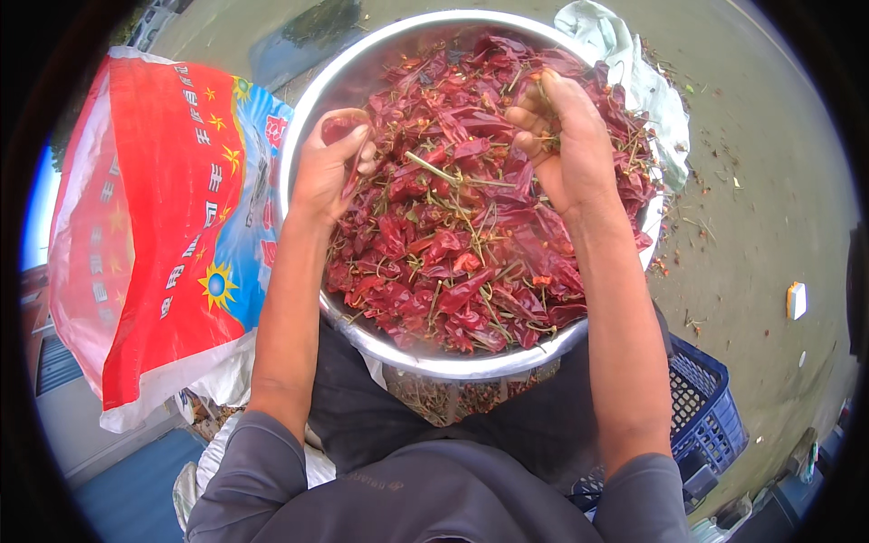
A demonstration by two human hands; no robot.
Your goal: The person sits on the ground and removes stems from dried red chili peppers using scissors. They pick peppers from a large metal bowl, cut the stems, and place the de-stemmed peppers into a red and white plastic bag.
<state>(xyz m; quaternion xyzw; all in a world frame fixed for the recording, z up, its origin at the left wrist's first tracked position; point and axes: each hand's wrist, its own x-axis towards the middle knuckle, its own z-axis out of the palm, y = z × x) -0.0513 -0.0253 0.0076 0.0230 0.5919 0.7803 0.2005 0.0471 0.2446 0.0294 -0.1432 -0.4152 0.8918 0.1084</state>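
Observation:
A big round metal basin (312, 118) is heaped with dried red chili peppers (462, 294), mixed with pale stems and bits of leaf. Over the basin's left side, my left hand (330, 172) is closed, thumb against fingers, around a dried chili pepper (342, 128) with a glossy dark red skin. My right hand (575, 140) hangs above the right part of the heap with its fingers curled inward. Small greenish-yellow stem bits show by its fingertips, but what lies inside the grip is partly hidden. Both forearms reach across the near rim.
A large red, white and blue woven plastic sack (172, 235) stands at the left. Behind the basin's right rim lies a pale sack (625, 63). A blue plastic crate (711, 407) sits at the lower right. Stems and pepper scraps litter the concrete floor (760, 181), with a small whitish box (796, 300).

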